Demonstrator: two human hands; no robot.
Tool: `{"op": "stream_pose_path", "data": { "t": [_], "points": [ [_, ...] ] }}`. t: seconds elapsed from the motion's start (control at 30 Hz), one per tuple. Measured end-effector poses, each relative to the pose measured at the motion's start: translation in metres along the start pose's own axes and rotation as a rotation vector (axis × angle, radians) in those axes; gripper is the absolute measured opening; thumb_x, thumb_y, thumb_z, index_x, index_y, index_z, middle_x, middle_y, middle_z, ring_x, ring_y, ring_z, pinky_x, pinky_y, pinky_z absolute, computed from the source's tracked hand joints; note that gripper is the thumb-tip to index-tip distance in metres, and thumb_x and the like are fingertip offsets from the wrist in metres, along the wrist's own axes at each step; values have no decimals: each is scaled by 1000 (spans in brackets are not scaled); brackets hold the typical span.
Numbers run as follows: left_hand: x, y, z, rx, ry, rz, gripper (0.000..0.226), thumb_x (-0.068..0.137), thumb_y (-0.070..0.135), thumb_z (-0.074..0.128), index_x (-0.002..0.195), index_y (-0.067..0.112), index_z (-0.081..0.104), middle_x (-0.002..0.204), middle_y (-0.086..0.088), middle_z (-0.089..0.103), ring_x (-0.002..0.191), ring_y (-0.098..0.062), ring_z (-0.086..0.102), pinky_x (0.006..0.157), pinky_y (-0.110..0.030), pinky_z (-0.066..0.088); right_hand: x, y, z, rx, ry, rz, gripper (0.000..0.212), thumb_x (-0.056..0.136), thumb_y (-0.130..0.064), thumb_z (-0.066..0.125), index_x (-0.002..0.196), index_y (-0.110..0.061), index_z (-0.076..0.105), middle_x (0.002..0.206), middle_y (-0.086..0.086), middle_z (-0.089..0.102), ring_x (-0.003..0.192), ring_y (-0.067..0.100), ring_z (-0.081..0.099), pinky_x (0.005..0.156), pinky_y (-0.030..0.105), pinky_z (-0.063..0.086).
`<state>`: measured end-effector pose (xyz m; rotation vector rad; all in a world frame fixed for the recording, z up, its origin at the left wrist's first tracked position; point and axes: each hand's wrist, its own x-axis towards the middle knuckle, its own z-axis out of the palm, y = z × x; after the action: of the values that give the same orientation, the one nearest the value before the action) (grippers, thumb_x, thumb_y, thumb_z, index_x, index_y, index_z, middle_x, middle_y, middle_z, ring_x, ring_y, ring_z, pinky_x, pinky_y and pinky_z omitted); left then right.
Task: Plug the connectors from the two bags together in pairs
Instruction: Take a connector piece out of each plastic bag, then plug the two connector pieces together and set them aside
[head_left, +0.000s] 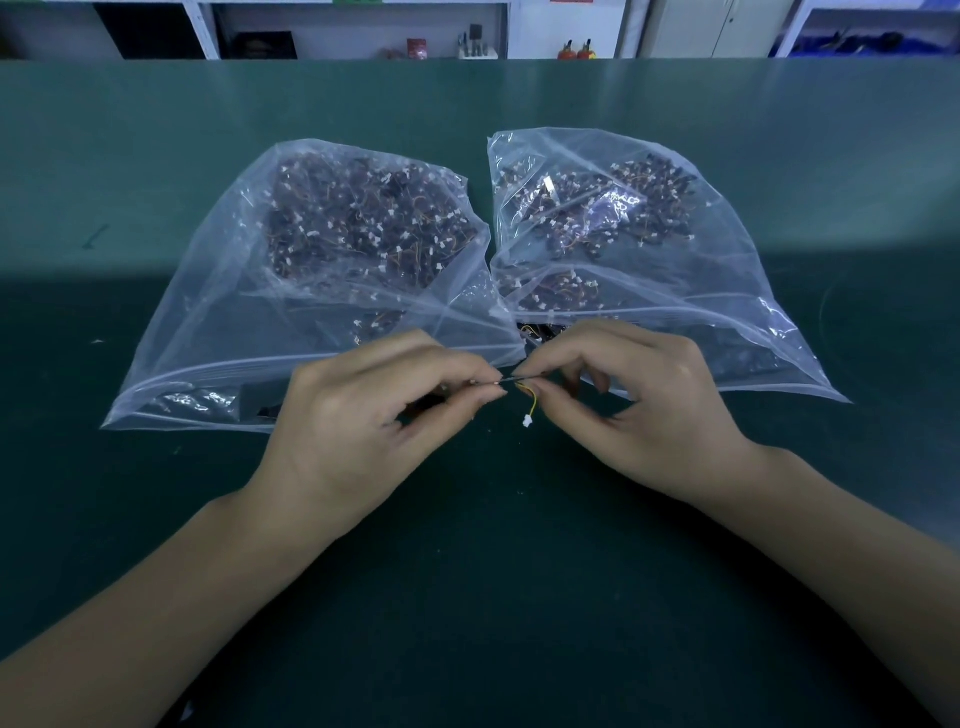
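- The connector piece (511, 382) sits between the two hands, just below the centre of the view, as a thin dark length running from 9 to 3 o'clock between the fingertips.
- A short yellow wire (531, 401) hangs from it toward 6 o'clock and ends in a small white plug (528, 422), which dangles free above the tabletop (493, 545).
- The left hand (363, 415) has its fingers curled, thumb and forefinger pinching the left end of the piece; whether this is a second connector or the same one cannot be told.
- The right hand (639, 405) is likewise curled, its thumb and forefinger pinching the right end where the yellow wire leaves.
- The fingertips of the two hands nearly meet.
- At 11 o'clock from the hands lies the left bag (234, 291), clear plastic, holding a heap of dark connectors with white ends and orange wires; its near edge lies under the left hand.
- At 1 o'clock lies the right bag (701, 291), clear too, with a similar heap; its near edge lies behind the right hand.
- The two bags touch along their inner edges at 12 o'clock.
- Both rest on the dark green tabletop, with both forearms stretched out above it.
- Beyond the far edge, at 12 o'clock, stand white shelves (358, 31) with small objects too blurred to name.
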<state>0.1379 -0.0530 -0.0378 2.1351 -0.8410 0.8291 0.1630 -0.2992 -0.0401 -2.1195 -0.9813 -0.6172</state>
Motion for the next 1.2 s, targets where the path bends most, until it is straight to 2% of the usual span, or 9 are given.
{"op": "stream_pose_path", "data": {
  "t": [0.17, 0.27, 0.4, 0.5, 0.6, 0.73, 0.93, 1.03, 1.2],
  "points": [
    [0, 0, 0, 26, -9, 1, 8, 99, 14, 79, 94, 8, 83, 80, 2, 70, 70, -8, 64, 62, -27, 55, 0, 0, 0, 5, -8, -11, 5, 97, -11, 74, 98, -8, 78, 90, -9, 70, 73, 10, 60, 75, 10, 40],
    [0, -1, 0, 19, -16, -2, 8, 98, 16, 79, 96, 8, 83, 81, 1, 72, 70, -12, 68, 61, -29, 55, -1, 1, -1, 10, -18, 7, 3, 96, -9, 77, 98, -9, 78, 89, -6, 71, 72, 12, 60, 74, 12, 41],
    [1, -1, -1, 28, -17, 6, 9, 99, 15, 79, 95, 9, 83, 81, 3, 71, 70, -9, 66, 62, -26, 53, -1, 0, 0, 15, -28, 0, 3, 95, -8, 76, 99, -9, 78, 89, -7, 70, 72, 10, 59, 75, 11, 40],
    [0, -2, -1, 15, -6, 4, 11, 95, 19, 83, 102, 9, 84, 85, 2, 74, 73, -9, 69, 67, -25, 56, -1, 2, -2, 2, -41, 22, 5, 94, -7, 77, 98, -10, 76, 89, -7, 69, 74, 10, 59, 75, 12, 41],
    [0, -2, -2, 5, 32, -18, 20, 93, 20, 85, 108, 9, 82, 88, 2, 76, 78, -3, 69, 75, -21, 59, 1, 3, -5, -2, -17, 47, 5, 94, -6, 77, 98, -9, 75, 85, -4, 67, 74, 11, 59, 71, 19, 46],
    [-1, -1, -4, 3, 28, -9, 12, 93, 18, 86, 100, 8, 83, 87, 2, 76, 76, -3, 67, 72, -18, 55, 4, 9, -11, -84, 27, 111, 3, 90, -9, 75, 92, -8, 72, 79, 3, 66, 71, 20, 63, 65, 39, 54],
    [0, -1, -6, 24, 16, 4, 10, 94, 16, 85, 98, 8, 84, 87, 2, 76, 77, -3, 68, 72, -18, 56, 5, 7, -15, -12, 131, 244, 11, 92, -20, 64, 91, -9, 62, 81, 0, 71, 77, 13, 71, 73, 40, 60],
    [0, 0, -5, 24, 15, 5, 10, 93, 16, 85, 98, 7, 84, 88, 2, 77, 77, -3, 68, 71, -18, 56, 7, 9, -18, -116, 113, 247, 13, 89, -23, 60, 86, -10, 60, 80, -1, 70, 78, 19, 70, 73, 47, 59],
    [0, 0, -5, 20, 4, 2, 9, 94, 16, 85, 98, 7, 84, 88, 3, 76, 77, -3, 68, 73, -15, 54, 8, 12, -19, -277, 33, 246, 10, 86, -17, 65, 80, -12, 61, 80, -2, 66, 75, 24, 66, 68, 47, 56]
  ]
}}
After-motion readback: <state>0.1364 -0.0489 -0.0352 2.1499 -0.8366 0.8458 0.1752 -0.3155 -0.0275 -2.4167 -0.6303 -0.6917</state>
